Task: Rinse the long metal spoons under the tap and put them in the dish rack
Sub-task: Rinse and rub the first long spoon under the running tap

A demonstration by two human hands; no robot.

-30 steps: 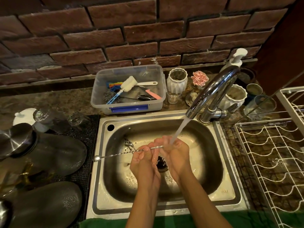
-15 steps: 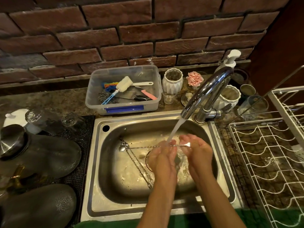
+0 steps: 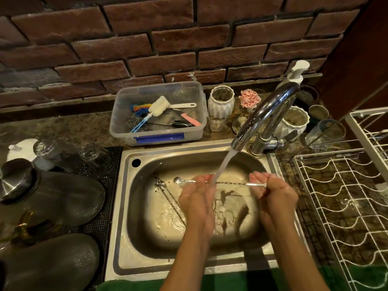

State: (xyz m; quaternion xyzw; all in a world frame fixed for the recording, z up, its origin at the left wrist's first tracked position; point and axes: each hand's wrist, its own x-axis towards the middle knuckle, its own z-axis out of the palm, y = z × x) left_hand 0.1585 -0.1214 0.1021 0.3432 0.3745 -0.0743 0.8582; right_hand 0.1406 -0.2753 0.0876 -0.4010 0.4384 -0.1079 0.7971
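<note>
Spoon (image 3: 228, 182) level across sink (image 3: 147, 267) — bowl leftward — pinched in left hand (image 3: 197, 194) and right hand (image 3: 270, 192), under tap (image 3: 262, 116).

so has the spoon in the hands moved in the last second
Yes. The spoon has slid rightward: its bowl, earlier past the sink's left rim, now sits inside the basin, held between left hand and right hand.

Both bare forearms reach forward, side by side. The left hand (image 3: 196, 194) and right hand (image 3: 273, 191) sit apart, palms up, fingers curled and pinching shut.
</note>
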